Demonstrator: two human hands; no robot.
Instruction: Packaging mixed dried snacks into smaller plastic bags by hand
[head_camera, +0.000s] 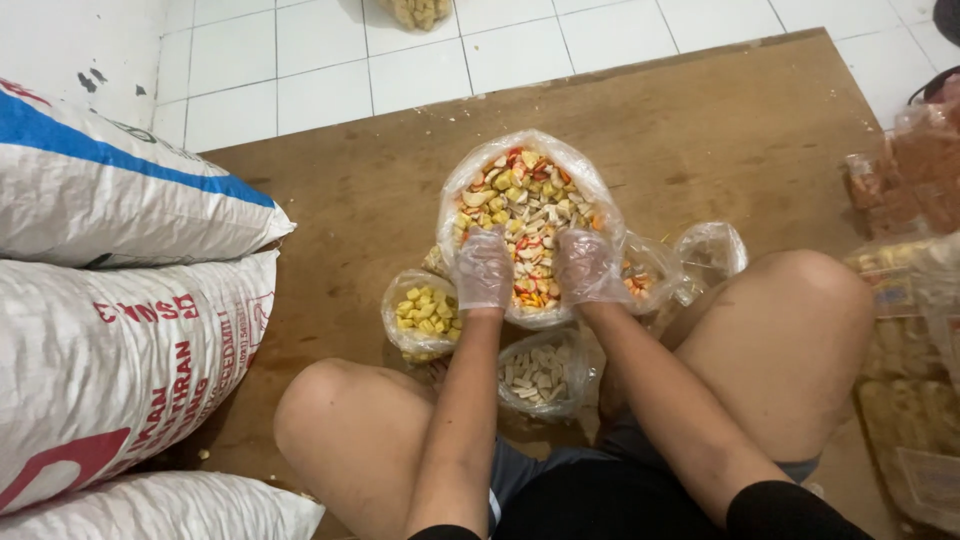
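A large clear plastic bag lies open on a brown board in front of me, full of mixed yellow, white and orange-red snack pieces. My left hand and my right hand, both in thin clear plastic gloves, rest palms down in the near part of that mix. A small bag of yellow pieces sits just left of my left wrist. A small bag of white pieces lies between my forearms. A bag with orange pieces is beside my right hand.
Stacked white woven sacks with blue and red print stand at the left. An empty clear bag lies by my right knee. Packed snack bags pile up at the right. The brown board lies on white floor tiles.
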